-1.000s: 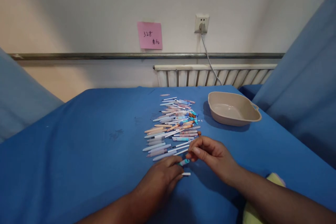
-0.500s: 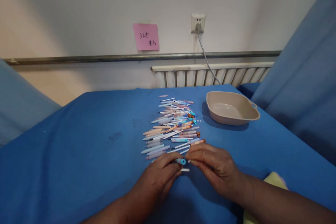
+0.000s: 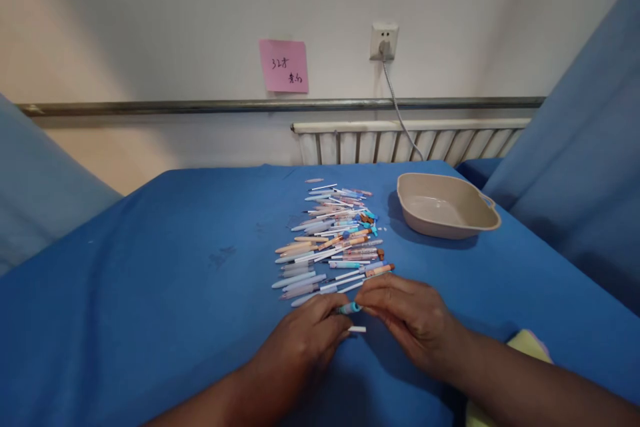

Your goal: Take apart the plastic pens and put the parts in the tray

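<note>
R hand (image 3: 413, 313) has come down since 1 s ago; it & L hand (image 3: 305, 340) both pinch short teal plastic pen piece (image 3: 350, 308) just above blue-clothed bench (image 3: 150, 293).

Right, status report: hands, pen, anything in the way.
Hands: left hand and right hand both pinch teal pen between them. Loose: small white piece on blue cloth by left fingertips. Beyond: pen pile, beige basin far right; nothing blocking.

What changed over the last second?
The right hand came down to the left hand; both now pinch the teal pen. An orange-tipped pen beside the pile is uncovered. The pile, tray and white piece stayed put.
</note>
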Motion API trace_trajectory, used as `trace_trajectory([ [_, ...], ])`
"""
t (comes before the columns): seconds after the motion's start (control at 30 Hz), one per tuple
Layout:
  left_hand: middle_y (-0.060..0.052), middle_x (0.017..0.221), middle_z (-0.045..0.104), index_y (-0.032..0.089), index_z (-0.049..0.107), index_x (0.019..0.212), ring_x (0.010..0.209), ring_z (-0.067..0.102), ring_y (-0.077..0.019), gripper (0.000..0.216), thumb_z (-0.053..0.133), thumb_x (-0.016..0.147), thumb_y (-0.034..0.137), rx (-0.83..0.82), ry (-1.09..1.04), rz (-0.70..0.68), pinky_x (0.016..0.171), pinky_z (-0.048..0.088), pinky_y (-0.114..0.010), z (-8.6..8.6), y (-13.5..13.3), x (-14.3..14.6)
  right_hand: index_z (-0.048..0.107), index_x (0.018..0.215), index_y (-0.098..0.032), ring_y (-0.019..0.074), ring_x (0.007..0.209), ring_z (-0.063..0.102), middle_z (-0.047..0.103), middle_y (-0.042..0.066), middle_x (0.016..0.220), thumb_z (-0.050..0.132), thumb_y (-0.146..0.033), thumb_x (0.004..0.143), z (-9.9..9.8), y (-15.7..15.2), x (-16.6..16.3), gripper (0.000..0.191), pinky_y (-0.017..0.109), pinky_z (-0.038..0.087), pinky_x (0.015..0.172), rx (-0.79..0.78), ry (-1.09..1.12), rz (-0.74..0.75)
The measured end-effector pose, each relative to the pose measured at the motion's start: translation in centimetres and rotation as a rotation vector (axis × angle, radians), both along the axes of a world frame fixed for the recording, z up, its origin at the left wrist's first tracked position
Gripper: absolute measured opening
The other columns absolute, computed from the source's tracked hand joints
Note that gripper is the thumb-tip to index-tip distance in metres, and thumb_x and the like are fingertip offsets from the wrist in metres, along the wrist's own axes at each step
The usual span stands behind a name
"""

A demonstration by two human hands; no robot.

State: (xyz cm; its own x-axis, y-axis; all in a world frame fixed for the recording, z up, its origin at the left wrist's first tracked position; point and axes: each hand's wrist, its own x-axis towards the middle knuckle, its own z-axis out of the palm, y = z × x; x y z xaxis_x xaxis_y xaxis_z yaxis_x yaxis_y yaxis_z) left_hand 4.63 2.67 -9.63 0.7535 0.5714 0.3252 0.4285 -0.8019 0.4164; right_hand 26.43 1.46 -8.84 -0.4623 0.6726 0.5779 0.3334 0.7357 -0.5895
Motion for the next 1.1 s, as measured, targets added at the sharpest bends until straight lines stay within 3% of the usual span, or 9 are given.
trace_trajectory([
  [0.23, -0.006, 0.104, 0.064, 0.019, 0.061, 0.1, 0.095, 0.06, -0.0167, 0.022, 0.039, 0.097, 0.02, 0.003, 0.025, -0.009, 0.082, 0.05, -0.028, 0.4, -0.3, 0.0, 0.058, 0.115, -0.02, 0.016, 0.094, 0.062, 0.067, 0.007, 0.103, 0.047, -0.006, 0.09, -0.5, 0.1, 0.2, 0.03, 0.029, 0.052, 0.082, 0.081, -0.144, -0.024],
  [0.4, -0.006, 0.102, 0.064, 0.019, 0.062, 0.097, 0.092, 0.06, -0.016, 0.024, 0.038, 0.097, 0.021, -0.038, -0.002, -0.019, 0.081, 0.05, -0.027, 0.5, -0.5, 0.1, 0.057, 0.117, -0.021, 0.0147, 0.091, 0.064, 0.069, 0.006, 0.101, 0.049, -0.011, 0.092, -0.6, 0.2, 0.2, 0.029, 0.027, 0.053, 0.079, 0.148, -0.126, -0.011],
  [1.1, -0.006, 0.1, 0.064, 0.019, 0.061, 0.099, 0.093, 0.059, -0.0157, 0.021, 0.04, 0.095, 0.017, -0.109, -0.001, -0.065, 0.082, 0.048, -0.025, 1.9, -1.3, 0.1, 0.062, 0.108, -0.021, 0.0144, 0.084, 0.066, 0.069, 0.006, 0.091, 0.056, -0.018, 0.09, -0.2, -0.3, 0.0, 0.02, 0.025, 0.055, 0.073, 0.029, 0.017, 0.062],
])
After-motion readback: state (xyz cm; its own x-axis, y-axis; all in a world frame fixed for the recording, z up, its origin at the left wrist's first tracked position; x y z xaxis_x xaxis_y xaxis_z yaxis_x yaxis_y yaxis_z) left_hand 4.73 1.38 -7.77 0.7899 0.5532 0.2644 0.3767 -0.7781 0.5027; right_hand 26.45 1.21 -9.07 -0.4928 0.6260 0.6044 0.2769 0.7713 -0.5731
